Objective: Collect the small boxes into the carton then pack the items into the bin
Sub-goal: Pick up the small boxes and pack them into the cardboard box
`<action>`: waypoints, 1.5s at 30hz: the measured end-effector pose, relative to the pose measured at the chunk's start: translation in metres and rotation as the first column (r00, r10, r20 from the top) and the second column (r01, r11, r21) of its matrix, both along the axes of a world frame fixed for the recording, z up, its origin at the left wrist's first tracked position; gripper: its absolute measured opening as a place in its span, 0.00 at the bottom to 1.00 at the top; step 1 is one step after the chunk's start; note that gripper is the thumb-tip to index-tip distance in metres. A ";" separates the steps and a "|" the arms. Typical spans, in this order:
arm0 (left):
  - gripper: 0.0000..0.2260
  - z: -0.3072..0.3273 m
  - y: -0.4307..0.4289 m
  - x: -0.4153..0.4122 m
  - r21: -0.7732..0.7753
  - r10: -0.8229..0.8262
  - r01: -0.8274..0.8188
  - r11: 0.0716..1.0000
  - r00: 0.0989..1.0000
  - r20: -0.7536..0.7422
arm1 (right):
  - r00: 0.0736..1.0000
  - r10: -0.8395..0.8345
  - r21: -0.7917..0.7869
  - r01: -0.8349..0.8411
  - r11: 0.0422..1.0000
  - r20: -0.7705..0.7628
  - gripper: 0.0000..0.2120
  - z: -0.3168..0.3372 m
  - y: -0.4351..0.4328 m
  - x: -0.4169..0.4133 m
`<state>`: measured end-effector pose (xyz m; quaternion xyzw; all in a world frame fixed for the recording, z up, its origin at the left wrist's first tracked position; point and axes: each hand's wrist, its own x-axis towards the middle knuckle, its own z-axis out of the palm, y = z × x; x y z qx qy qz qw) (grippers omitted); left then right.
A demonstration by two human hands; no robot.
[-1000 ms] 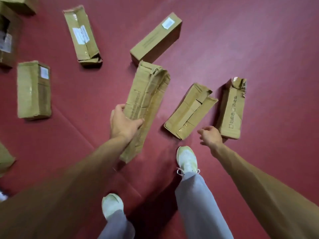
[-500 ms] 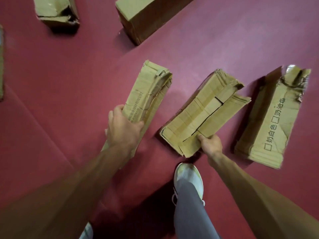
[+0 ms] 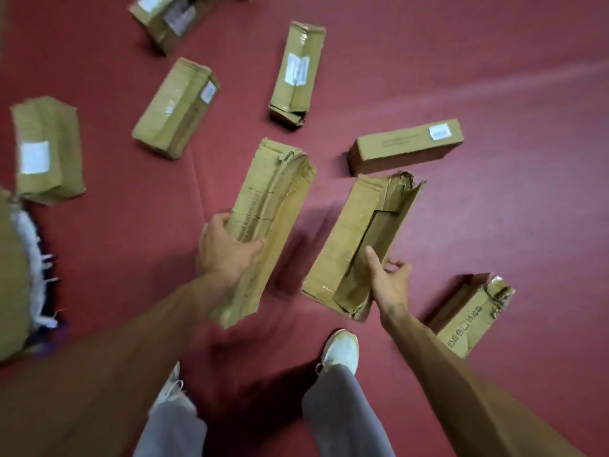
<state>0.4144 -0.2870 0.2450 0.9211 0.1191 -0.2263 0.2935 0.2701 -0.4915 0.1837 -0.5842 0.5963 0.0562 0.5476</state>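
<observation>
Left hand [image 3: 227,252]: grips long crumpled box [image 3: 267,222], lifted off floor [image 3: 494,225].
Right hand [image 3: 390,282]: holds torn box [image 3: 356,239] at near end.
Floor: red; other boxes scattered around.

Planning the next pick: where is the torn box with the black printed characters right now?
Head view, lower right: the printed box lies on the red floor, just right of the right hand and the flapped box it grips.

Crumpled brown matt cardboard boxes [image 3: 270,222], some with glossy tape, lie on a smooth, matt dark-red floor [image 3: 494,225].
</observation>
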 end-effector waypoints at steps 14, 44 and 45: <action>0.17 0.182 0.381 0.053 -0.305 0.610 -0.597 0.742 0.790 -0.061 | 0.852 0.451 0.108 -0.491 0.864 0.266 0.15 0.196 0.357 0.175; 0.32 0.090 0.837 0.180 -0.047 0.734 -0.751 0.659 0.655 -0.182 | 0.307 0.950 0.176 -0.939 0.294 0.054 0.23 0.103 0.842 0.345; 0.30 0.085 0.836 0.184 -0.044 0.735 -0.753 0.656 0.651 -0.189 | 0.277 0.961 0.173 -0.947 0.270 0.019 0.20 0.100 0.845 0.348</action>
